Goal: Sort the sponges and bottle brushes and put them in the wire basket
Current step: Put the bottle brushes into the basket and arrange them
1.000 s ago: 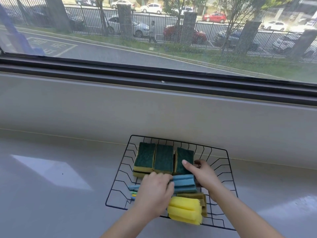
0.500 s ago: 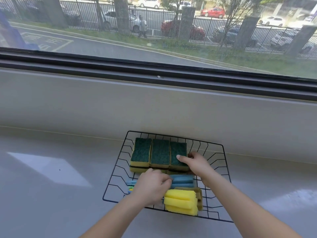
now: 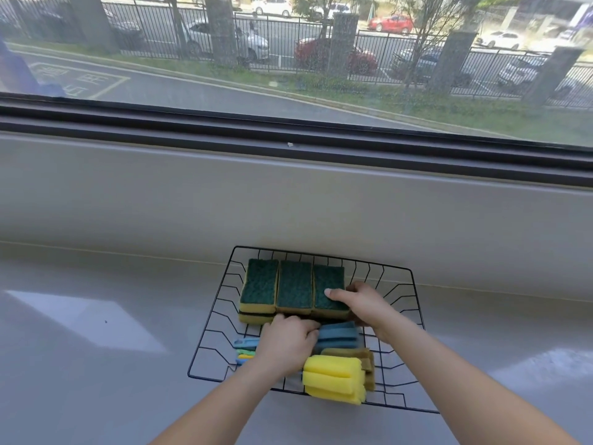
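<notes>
A black wire basket stands on the grey sill. Three green-topped yellow sponges lie side by side along its back, with more sponges under them. My right hand grips the rightmost sponge, thumb on its green top and fingers down its right side. In the front half lie bottle brushes with blue and yellow foam heads, plus a tan head. My left hand is curled over their shafts. The coloured handle ends stick out to its left.
The basket's right part holds nothing. A grey wall rises behind the basket up to a dark window frame. The grey surface stretches left and right of the basket.
The rightmost sponge, tilted a second ago, now lies flat in line with the other two. My right hand has stayed on it. My left hand has stayed on the brushes.
</notes>
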Demonstrator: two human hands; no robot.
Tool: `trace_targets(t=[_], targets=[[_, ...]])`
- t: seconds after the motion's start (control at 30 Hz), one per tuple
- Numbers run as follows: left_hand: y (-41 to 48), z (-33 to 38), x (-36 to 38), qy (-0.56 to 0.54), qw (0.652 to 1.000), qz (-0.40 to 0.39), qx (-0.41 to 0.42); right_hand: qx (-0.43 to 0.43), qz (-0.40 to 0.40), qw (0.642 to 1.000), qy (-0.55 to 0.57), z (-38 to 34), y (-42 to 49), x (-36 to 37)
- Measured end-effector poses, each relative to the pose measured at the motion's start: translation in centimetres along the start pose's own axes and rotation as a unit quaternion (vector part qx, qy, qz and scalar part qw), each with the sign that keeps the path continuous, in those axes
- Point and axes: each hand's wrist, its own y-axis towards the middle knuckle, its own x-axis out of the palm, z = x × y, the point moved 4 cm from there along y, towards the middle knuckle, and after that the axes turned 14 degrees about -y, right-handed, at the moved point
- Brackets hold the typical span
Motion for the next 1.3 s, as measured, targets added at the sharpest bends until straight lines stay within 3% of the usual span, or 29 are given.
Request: trace_targets(t=[0.23, 0.53, 0.77, 0.87, 1.0, 1.07, 1.2, 1.3], targets=[[-0.2, 0.0, 0.2, 0.043, 0.999, 0.008, 0.005, 0.002, -0.042, 0.999, 0.032, 0.5, 0.1, -0.6], [-0.5, 0.2, 0.3, 0.086, 0.996, 0.007, -0.006, -0.002, -0.031, 0.998, 0.048, 1.1, 0.2, -0.2], [-1.7, 0.0, -1.3, 0.035, 0.998, -0.006, 0.048, -0.011, -0.02, 0.999, 0.037, 0.6, -0.4, -0.2], [-3.5, -0.6, -3.0, -0.022, 0.993, 0.061, 0.097, -0.014, -0.02, 0.999, 0.039, 0.6, -0.5, -0.4], [-5.3, -2.2, -7.5, 0.006, 0.95, 0.262, 0.171, -0.013, -0.016, 0.998, 0.054, 0.6, -0.5, -0.3], [-5.0, -3.5, -9.5, 0.027, 0.937, 0.316, 0.144, -0.009, -0.017, 0.998, 0.056, 0.7, -0.4, -0.1], [-2.7, -4.9, -9.9, 0.041, 0.977, 0.201, 0.062, 0.002, -0.017, 0.999, 0.036, 0.5, -0.1, 0.3], [-1.9, -5.0, -9.1, 0.136, 0.971, 0.18, 0.077, -0.01, -0.008, 1.0, 0.007, 0.1, 0.1, 0.3]])
